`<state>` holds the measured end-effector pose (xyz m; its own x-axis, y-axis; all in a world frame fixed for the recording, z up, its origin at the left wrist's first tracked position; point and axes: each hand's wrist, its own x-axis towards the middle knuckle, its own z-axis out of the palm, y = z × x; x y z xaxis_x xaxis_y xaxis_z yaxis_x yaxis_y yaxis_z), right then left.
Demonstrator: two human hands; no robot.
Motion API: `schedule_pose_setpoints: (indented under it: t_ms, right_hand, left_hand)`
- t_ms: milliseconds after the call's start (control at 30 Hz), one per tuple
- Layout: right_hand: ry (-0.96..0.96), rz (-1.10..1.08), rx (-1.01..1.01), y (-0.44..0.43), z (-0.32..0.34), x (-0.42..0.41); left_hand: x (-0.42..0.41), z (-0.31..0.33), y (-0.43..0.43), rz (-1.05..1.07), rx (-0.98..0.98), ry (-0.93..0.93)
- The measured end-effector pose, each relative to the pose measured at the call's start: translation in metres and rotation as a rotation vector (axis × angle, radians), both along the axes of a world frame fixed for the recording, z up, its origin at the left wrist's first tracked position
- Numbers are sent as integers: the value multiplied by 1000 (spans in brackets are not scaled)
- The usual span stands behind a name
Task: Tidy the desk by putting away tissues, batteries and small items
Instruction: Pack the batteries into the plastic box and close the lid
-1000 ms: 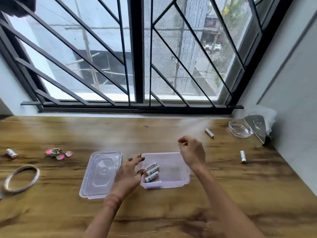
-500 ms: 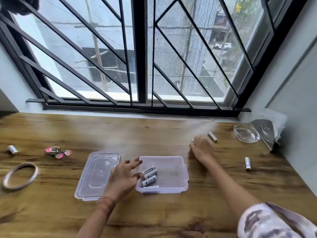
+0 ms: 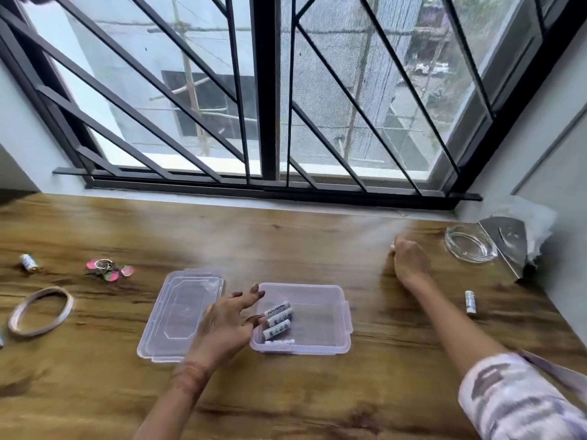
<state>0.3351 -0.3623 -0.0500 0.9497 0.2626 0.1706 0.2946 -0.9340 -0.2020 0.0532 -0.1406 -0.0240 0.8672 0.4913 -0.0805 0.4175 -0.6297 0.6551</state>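
R fingers: curled together round a small white cylindrical battery (image 3: pixel 393 247); only its tip shows past the knuckles.
R hand (image 3: pixel 409 262): knuckles up, low over the wooden tabletop (image 3: pixel 317 242) toward far right corner, arm stretched out; patterned lilac sleeve (image 3: pixel 521 398) at near right edge.
L fingers (image 3: pixel 251 295): spread apart, holding nothing, tips over the left rim of the box.
L hand (image 3: pixel 225 325): palm down, between lid and box.
Box: clear lilac-tinted rectangular plastic container (image 3: pixel 320 319), open, mid tabletop nearer front edge.
In box: four white batteries (image 3: pixel 278 319) w/ print, side by side at its left end.
Lid: clear plastic lid (image 3: pixel 178 312) flat on wood, just left of box, touching or nearly; can't tell.
Loose battery: another white battery (image 3: pixel 470 301) near right edge, well apart from box.
Far right corner: round clear glass dish (image 3: pixel 470 246), beside it a shiny metal tissue holder (image 3: pixel 505 239) w/ white tissue (image 3: pixel 536 217) behind.
Left edge: small white thread spool (image 3: pixel 28 262), pink-and-green keyring charms (image 3: pixel 109 269), pale pink band loop (image 3: pixel 40 311).
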Motion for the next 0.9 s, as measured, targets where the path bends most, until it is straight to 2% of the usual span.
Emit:
schedule_pose_setpoints:
  t_ms: [100, 200, 300, 367, 467, 600, 700, 900]
  right_hand:
    - [35, 40, 63, 3, 4, -8]
    - [59, 113, 363, 12, 23, -35]
    - [54, 308, 682, 29, 56, -83]
    - [135, 514, 744, 41, 69, -116]
    - [227, 787, 591, 61, 56, -150]
    - [-95, 955, 221, 87, 34, -176]
    - [-171, 997, 74, 97, 24, -177]
    - [-186, 974, -59, 101, 11, -172]
  left_hand:
    - [1, 0, 1, 1, -13, -1]
    - [0, 0, 2, -6, -22, 2]
    - [0, -1, 2, -5, -36, -4]
    - [0, -1, 2, -3, -42, -10]
    - [0, 0, 2, 3, -51, -19]
    - [-1, -1, 2, -5, -56, -21]
    - [-1, 0, 2, -14, -46, -27]
    - [-1, -2, 3, -25, -60, -35]
